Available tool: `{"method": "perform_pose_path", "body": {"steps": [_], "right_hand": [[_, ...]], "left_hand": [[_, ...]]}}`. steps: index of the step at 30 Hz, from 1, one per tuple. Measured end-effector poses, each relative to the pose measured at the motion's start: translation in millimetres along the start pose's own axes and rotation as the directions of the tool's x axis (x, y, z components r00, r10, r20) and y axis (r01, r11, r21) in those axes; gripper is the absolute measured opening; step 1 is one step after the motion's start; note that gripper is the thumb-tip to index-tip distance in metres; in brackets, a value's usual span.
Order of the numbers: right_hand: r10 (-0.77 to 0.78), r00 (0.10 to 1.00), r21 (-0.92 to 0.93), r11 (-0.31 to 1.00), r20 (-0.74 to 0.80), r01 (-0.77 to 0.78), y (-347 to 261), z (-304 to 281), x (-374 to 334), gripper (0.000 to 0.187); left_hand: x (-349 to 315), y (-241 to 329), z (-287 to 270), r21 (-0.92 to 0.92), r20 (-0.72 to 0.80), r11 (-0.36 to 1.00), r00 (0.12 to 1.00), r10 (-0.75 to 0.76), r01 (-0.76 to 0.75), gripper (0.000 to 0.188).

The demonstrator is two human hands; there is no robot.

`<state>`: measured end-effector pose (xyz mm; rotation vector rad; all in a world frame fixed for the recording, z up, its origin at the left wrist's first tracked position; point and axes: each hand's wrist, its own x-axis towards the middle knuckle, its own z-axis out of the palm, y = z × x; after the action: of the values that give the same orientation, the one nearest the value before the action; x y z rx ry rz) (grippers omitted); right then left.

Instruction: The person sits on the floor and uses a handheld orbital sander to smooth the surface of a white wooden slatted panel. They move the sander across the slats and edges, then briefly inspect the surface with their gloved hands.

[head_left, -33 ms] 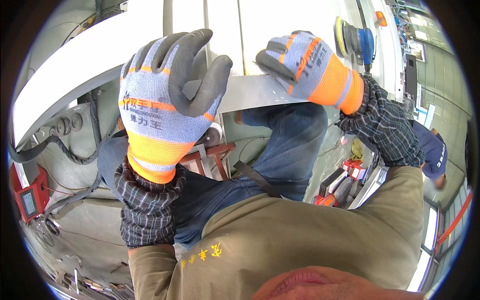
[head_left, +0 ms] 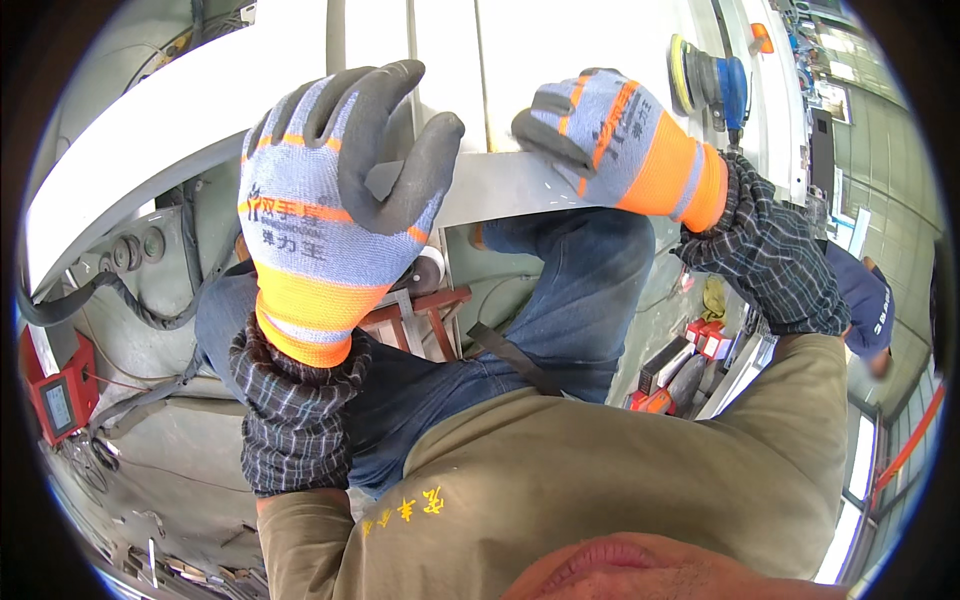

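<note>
My left hand [head_left: 320, 190], in a grey-blue and orange work glove with dark coated fingers, is at the near edge of a large white panel [head_left: 560, 50]. Its thumb stands apart from the fingers, and nothing shows in it. To the right, my right hand [head_left: 615, 145] wears a matching glove and rests by the same edge. Its fingers are curled inward with the thumb against them; whatever lies inside the grip, if anything, is hidden. Beyond that hand, a round sander [head_left: 710, 80] with a yellow pad and blue body lies on the panel.
An orange piece [head_left: 762, 38] sits past the sander. My knees are under the panel's edge, near a red metal frame [head_left: 435, 315]. At left are a red box with a display [head_left: 62, 395] and a dark hose [head_left: 130, 300]. Another person [head_left: 865, 305] is at the far right.
My right hand has shifted very slightly toward me. My left hand and the sander keep their places.
</note>
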<state>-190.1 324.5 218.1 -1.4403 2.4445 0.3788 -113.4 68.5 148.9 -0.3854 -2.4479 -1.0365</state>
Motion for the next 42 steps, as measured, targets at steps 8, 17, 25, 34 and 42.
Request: {"method": "perform_pose_path", "body": {"steps": [8, 17, 25, 34, 42], "right_hand": [[0.004, 1.0, -0.024, 1.0, 0.0, -0.004, 5, 11, -6, 0.05], [0.031, 0.997, -0.012, 0.999, 0.071, -0.031, -3, -6, 0, 0.05], [0.028, 0.999, 0.006, 1.0, 0.034, -0.028, -2, -2, -4, 0.046], [0.001, 0.999, 0.031, 1.0, -0.034, 0.0, -3, -4, -3, 0.045], [0.036, 0.999, 0.016, 0.999, -0.039, -0.035, 2, 0, -6, 0.047]], "left_hand": [[1, -1, 2, -0.021, -0.026, 1.0, 0.999, 0.022, -0.022, 0.036], [1, 1, 0, -0.011, 0.006, 1.0, 1.0, -0.022, 0.022, 0.037], [0, 0, 1, -0.018, -0.003, 1.0, 1.0, 0.005, -0.006, 0.037], [0, -4, 3, -0.015, -0.004, 1.0, 1.0, 0.005, -0.005, 0.037], [0, -1, 0, 0.006, 0.017, 1.0, 1.0, 0.012, -0.012, 0.035]]}}
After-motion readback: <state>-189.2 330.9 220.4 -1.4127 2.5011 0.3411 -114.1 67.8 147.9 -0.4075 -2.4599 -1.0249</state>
